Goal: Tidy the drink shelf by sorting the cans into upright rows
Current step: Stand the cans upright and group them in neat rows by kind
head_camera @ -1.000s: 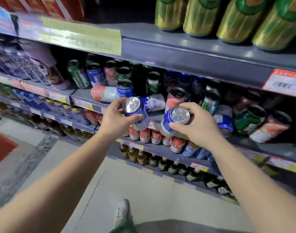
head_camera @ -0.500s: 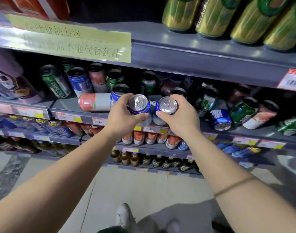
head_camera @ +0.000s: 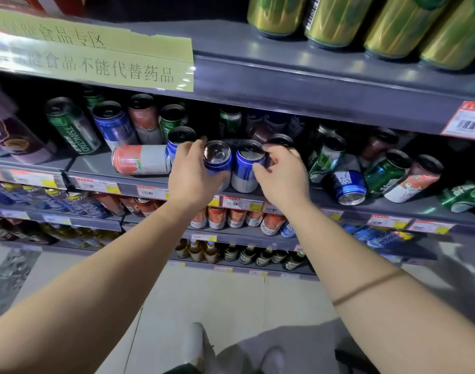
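While both arms reach up to the middle shelf (head_camera: 409, 209), each hand is busy with a blue can. The left hand (head_camera: 189, 176) curls its fingers and thumb round the left blue can (head_camera: 217, 161), which leans a little with its silver top toward the camera; I judge it is being set down to stand beside its twin. The right hand (head_camera: 280, 175) sits at three o'clock of the right blue can (head_camera: 247, 168), fingers curled against its side and rim, though whether they clamp it or merely steady it I cannot tell. That can stands upright near the shelf's front edge, touching or just beside the left one, probably so a row of like cans begins there.

At nine o'clock of the left hand an orange-and-grey can (head_camera: 140, 160) lies on its side, and behind it another blue can (head_camera: 178, 141) stands. At three o'clock of the right hand a blue can on its side (head_camera: 348, 187), green cans (head_camera: 384, 171) and more orange ones lean in a heap. Sorting looks barely begun: most cans to the right need righting. At twelve o'clock, gold cans (head_camera: 333, 20) line the upper shelf.
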